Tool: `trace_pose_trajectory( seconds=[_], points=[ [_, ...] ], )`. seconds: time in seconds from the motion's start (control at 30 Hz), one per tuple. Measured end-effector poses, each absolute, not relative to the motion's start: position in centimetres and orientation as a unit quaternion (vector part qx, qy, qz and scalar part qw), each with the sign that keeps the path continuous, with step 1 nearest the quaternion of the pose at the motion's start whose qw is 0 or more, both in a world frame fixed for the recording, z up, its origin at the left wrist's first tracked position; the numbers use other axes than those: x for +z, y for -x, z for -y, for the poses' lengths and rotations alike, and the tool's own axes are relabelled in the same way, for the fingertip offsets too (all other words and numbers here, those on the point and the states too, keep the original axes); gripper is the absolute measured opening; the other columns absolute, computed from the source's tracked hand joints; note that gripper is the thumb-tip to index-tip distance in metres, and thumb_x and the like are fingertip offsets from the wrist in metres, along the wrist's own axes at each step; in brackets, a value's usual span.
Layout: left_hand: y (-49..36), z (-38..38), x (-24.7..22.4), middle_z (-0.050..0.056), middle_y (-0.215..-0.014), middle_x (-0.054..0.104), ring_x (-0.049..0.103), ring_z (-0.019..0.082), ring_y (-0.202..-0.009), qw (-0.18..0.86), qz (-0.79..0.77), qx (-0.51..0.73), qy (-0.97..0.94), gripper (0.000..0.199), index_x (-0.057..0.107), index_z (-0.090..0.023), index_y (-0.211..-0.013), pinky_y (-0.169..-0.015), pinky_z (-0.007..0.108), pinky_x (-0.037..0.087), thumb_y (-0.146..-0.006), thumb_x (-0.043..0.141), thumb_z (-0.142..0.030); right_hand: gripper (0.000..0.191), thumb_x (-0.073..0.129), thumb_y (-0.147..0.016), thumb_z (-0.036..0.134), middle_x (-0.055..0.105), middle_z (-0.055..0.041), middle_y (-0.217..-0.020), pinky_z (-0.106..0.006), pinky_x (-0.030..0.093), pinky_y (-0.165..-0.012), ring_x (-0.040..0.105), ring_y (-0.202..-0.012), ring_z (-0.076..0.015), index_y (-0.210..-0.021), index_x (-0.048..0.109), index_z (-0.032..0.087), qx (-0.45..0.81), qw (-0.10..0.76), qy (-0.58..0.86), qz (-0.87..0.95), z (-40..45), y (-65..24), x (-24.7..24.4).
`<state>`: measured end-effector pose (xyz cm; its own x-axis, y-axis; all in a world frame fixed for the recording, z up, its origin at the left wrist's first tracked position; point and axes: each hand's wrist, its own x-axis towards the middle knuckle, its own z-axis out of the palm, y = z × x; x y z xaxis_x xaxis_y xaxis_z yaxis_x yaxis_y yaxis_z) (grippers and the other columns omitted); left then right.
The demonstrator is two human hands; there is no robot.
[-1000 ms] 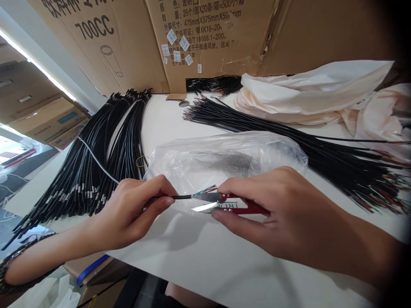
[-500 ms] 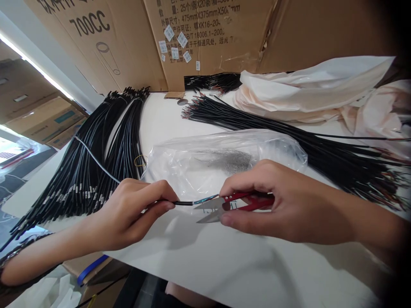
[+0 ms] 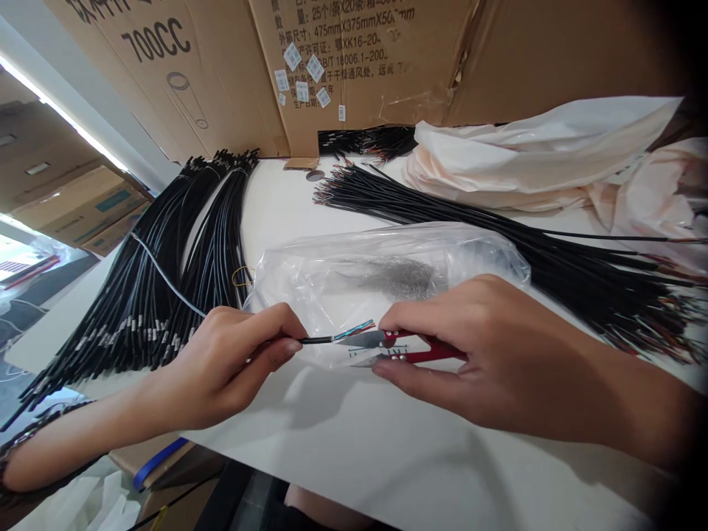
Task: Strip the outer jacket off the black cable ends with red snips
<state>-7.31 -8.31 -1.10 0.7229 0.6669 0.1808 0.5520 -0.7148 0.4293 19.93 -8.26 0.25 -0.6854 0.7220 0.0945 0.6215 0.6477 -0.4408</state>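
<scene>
Between thumb and index finger, my left hand [image 3: 243, 361] pinches a black cable [image 3: 318, 340]. Thin blue and brownish wires [image 3: 355, 330] stick out of its right end. My right hand [image 3: 470, 354] holds red-handled snips [image 3: 423, 347], whose grey blades point left and stand apart, just below the bare wires. The wire tips lie close to my right index finger; whether they touch the upper blade I cannot tell. Behind both hands lies a clear plastic bag [image 3: 310, 258] with a tangle of fine grey strands [image 3: 409, 276] in it.
Bundles of black cables [image 3: 149, 273] lie at the left of the white table [image 3: 343, 457]. Another black cable bundle [image 3: 498, 236] stretches across the right, beside crumpled white sheeting [image 3: 531, 162]. Cardboard boxes [image 3: 354, 66] stand along the back.
The cable end in my left hand has tilted slightly upward, and its wires now fan out free of my right fingertips. My right hand's thumb has shifted a little left and up with the snips.
</scene>
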Motion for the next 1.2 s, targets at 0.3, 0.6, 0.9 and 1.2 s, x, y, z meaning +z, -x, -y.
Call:
trace_pose_trajectory(
  seconds=[0.3, 0.6, 0.9, 1.2],
  points=[
    [7.09, 8.12, -0.82, -0.010, -0.055, 0.040, 0.039, 0.004, -0.043, 0.181, -0.351, 0.136, -0.909, 0.014, 0.047, -0.021, -0.087, -0.045, 0.015, 0.032, -0.096, 0.038, -0.015, 0.027, 0.051, -0.092, 0.039, 0.063, -0.0008, -0.057, -0.028, 0.025, -0.051, 0.054, -0.050, -0.0139, -0.085, 0.067, 0.018, 0.099, 0.132, 0.368, 0.915, 8.82, -19.50, 0.15],
    [7.20, 8.20, -1.12, -0.010, -0.055, 0.040, 0.038, 0.004, -0.043, 0.185, -0.348, 0.145, -0.908, 0.014, 0.047, -0.020, -0.086, -0.044, 0.015, 0.031, -0.096, 0.039, -0.015, 0.025, 0.053, -0.092, 0.037, 0.064, 0.0016, -0.056, -0.029, 0.024, -0.047, 0.060, -0.047, -0.0161, -0.086, 0.068, 0.018, 0.076, 0.185, 0.350, 0.915, 8.89, -19.58, -0.02],
    [7.16, 8.08, -0.98, -0.010, -0.055, 0.040, 0.037, 0.005, -0.043, 0.189, -0.346, 0.147, -0.907, 0.014, 0.046, -0.020, -0.085, -0.044, 0.016, 0.031, -0.096, 0.039, -0.016, 0.026, 0.052, -0.091, 0.038, 0.065, -0.0002, -0.056, -0.029, 0.023, -0.048, 0.061, -0.048, -0.0180, -0.086, 0.069, 0.018, 0.092, 0.154, 0.369, 0.912, 8.89, -19.53, 0.18],
    [6.84, 8.06, -0.94, -0.011, -0.054, 0.038, 0.035, 0.003, -0.042, 0.192, -0.339, 0.148, -0.909, 0.014, 0.046, -0.020, -0.085, -0.043, 0.014, 0.029, -0.096, 0.039, -0.015, 0.027, 0.050, -0.092, 0.039, 0.064, -0.0002, -0.057, -0.029, 0.022, -0.050, 0.059, -0.050, -0.0163, -0.085, 0.067, 0.019, 0.117, 0.144, 0.375, 0.908, 8.86, -19.31, -0.06]
  ],
)
